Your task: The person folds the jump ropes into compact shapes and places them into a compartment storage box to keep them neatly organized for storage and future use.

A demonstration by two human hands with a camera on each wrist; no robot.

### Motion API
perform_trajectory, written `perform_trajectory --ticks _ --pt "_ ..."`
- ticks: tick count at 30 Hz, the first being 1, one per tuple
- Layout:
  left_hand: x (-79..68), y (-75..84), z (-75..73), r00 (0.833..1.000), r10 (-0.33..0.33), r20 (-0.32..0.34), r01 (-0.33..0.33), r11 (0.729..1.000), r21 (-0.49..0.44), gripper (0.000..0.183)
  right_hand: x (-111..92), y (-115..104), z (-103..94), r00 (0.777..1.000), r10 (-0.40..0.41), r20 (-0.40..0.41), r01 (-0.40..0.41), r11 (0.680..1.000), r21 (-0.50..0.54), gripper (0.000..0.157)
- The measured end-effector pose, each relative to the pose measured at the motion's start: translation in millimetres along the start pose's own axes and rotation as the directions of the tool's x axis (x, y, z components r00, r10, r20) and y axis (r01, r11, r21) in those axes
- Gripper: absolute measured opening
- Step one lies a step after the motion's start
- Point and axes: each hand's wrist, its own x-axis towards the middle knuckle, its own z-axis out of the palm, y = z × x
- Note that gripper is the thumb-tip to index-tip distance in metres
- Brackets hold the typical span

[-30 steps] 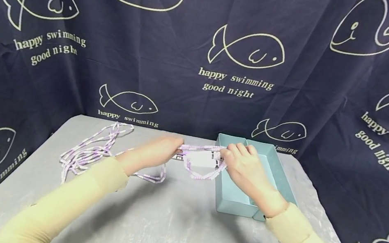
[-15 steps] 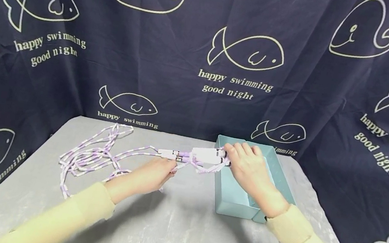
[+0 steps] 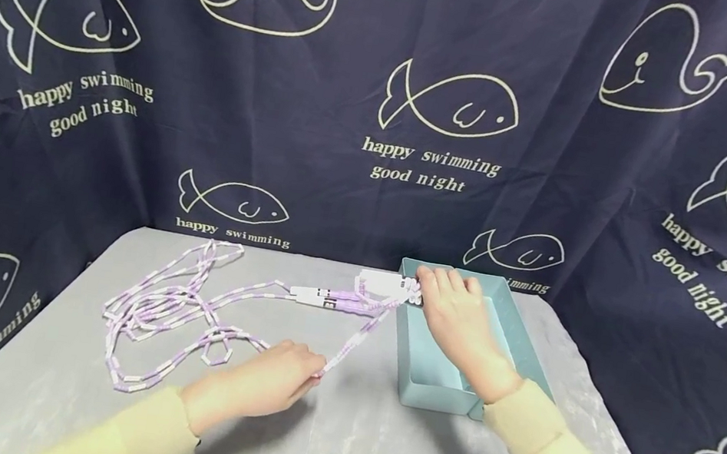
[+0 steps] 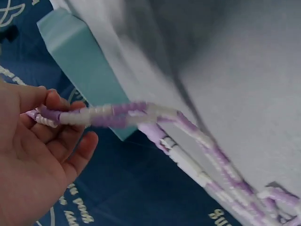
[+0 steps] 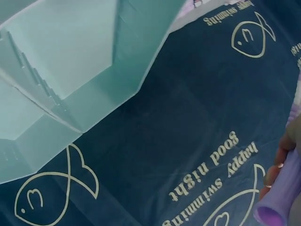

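Note:
A beaded jump rope in purple and white [image 3: 171, 305] lies in loose coils at the left of the table. Its two handles [image 3: 312, 296], white with dark lettering and purple grips, point right at mid-table. My left hand [image 3: 265, 380] holds doubled beaded strands [image 4: 117, 113] between thumb and fingers, drawing them down toward the front. My right hand [image 3: 457, 325], above the box's left side, grips a purple handle [image 5: 282, 193] whose hollow end shows in the right wrist view. White handle parts [image 3: 380, 283] stick out left of it, with beaded strands looped around them.
A pale teal box [image 3: 433, 396] with a divider stands at the right of the grey-covered table [image 3: 332, 448], below my right forearm. A dark blue curtain [image 3: 319, 143] with fish and whale drawings hangs around the back and sides.
My left hand has moved down toward the front, drawing the strands out from the handles into a slanting line. The hanging loop below the handles is gone. My right hand has barely moved.

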Motion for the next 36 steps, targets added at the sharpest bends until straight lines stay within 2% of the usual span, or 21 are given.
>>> perform_trajectory --ticks 3,5,10,17,23,26,29,32,36 --pt "-1.5 9.0 -6.7 0.997 0.066 -0.048 -0.062 0.995 0.082 0.013 -2 0 7.3 1.0 -0.001 0.002 0.001 1.0 -0.013 0.025" --pt "-1.2 14.4 -12.3 0.989 0.118 -0.091 -0.105 0.985 0.136 0.013 -4 0 11.4 1.0 -0.007 0.011 0.007 1.0 -0.018 0.026" --pt "1.4 24.0 -27.8 0.957 0.219 -0.192 -0.165 0.951 0.263 0.014 -10 -2 19.9 0.998 -0.032 0.053 0.033 0.999 -0.022 0.029" --pt "10.3 30.9 -55.8 0.913 0.307 -0.268 -0.198 0.909 0.368 0.017 -13 -7 26.1 0.992 -0.074 0.099 0.073 0.997 0.01 0.029" --pt "23.3 27.9 -83.4 0.89 0.339 -0.306 -0.19 0.884 0.427 0.015 -14 -11 28.7 0.98 -0.125 0.155 0.127 0.992 -0.001 0.023" --pt "31.8 21.1 -93.3 0.877 0.354 -0.326 -0.177 0.867 0.465 0.015 -14 -13 29.6 0.976 -0.163 0.142 0.166 0.986 -0.012 0.025" --pt "41.1 9.9 -100.6 0.859 0.357 -0.368 -0.136 0.85 0.508 0.014 -13 -18 30.0 0.973 -0.208 0.101 0.212 0.977 -0.036 0.029" --pt "49.7 -2.2 -106.3 0.848 0.338 -0.407 -0.097 0.856 0.508 0.009 -12 -22 29.3 0.964 -0.256 0.076 0.26 0.964 -0.061 0.031" --pt "57.8 -13.8 -109.9 0.854 0.305 -0.422 -0.068 0.869 0.491 0.006 -11 -25 24.6 0.947 -0.309 0.084 0.314 0.948 -0.049 0.03"
